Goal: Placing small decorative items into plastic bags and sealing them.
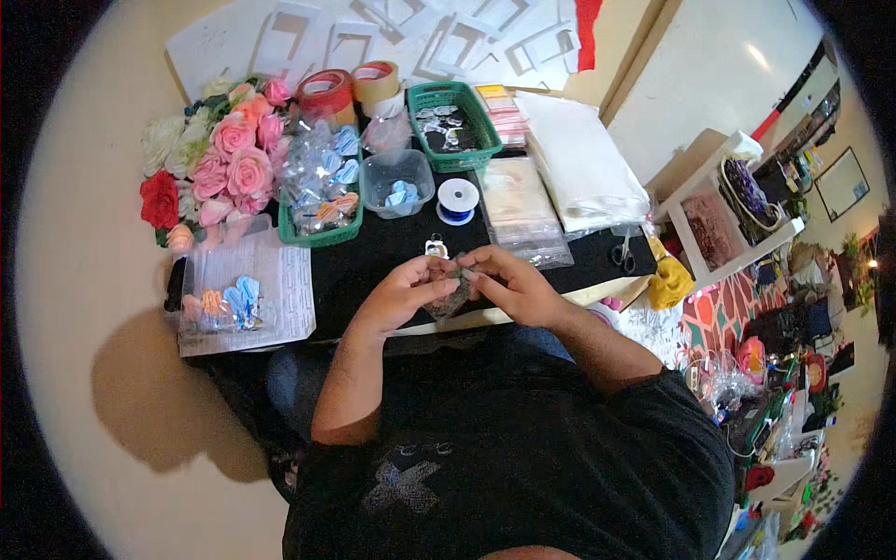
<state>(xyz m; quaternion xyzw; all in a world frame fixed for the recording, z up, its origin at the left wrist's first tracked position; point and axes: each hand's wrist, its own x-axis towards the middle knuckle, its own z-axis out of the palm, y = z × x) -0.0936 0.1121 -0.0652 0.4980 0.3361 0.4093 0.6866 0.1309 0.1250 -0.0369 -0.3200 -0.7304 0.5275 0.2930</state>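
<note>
Both hands meet near the front edge of the black-covered table. My left hand [413,287] and my right hand [514,283] pinch a small, greyish, sheer-looking pouch [448,302] by its upper part. The fingers cover much of it, so its contents cannot be made out. Just beyond my left fingertips lies a small white charm [435,246] with a ring at its top. Farther back stands a white spool of blue ribbon or cord [458,201]. Behind it to the left, a clear plastic tub [381,171] holds a few light-blue pieces.
Two green baskets, one with wrapped pieces [283,224] and one with cutouts [483,154], flank the tub. Artificial roses [234,168] and tape rolls [325,94] stand at the left and back. Plastic bags [521,203], a white stack [581,161] and scissors [621,255] lie right.
</note>
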